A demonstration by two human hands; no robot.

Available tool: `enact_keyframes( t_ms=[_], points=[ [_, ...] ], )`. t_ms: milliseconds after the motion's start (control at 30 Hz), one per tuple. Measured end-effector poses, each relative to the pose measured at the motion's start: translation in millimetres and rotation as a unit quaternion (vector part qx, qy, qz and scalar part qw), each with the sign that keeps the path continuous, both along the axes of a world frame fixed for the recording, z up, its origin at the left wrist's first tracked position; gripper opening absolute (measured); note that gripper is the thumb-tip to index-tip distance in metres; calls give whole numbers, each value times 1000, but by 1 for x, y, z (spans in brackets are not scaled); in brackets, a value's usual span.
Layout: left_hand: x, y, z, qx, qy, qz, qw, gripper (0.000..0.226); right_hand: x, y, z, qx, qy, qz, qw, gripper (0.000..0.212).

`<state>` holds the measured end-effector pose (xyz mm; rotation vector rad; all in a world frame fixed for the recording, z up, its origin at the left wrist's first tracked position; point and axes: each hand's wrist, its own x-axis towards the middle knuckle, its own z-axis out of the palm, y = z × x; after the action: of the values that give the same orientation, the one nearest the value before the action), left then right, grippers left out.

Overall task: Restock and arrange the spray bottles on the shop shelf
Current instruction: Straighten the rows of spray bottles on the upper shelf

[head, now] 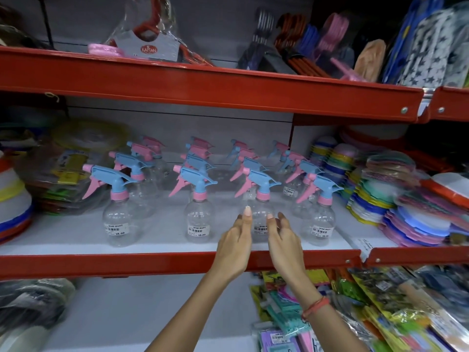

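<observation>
On the middle shelf (162, 246), both hands flank the third front spray bottle (260, 219).
Left hand (234, 243) and right hand (284, 241) are open, fingers just at its clear sides, gripping nothing; I'd close low on the body and square it with its neighbours.

Single view: head-worn wide-angle camera, close before shop shelving, facing forward and slightly down. Middle shelf (162, 240) centred; its red front edge crosses lower frame. Upper shelf (203, 82) above, lower shelf partly visible below.
</observation>
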<state>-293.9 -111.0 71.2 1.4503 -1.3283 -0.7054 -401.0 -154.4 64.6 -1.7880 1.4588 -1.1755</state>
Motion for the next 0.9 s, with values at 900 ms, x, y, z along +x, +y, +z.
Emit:
enact_keyframes(
  t_ms=[900],
  points=[
    [-110, -52, 14, 64, 26, -103, 992, 91, -103, -37, 21, 31, -145, -114, 982, 51]
  ],
)
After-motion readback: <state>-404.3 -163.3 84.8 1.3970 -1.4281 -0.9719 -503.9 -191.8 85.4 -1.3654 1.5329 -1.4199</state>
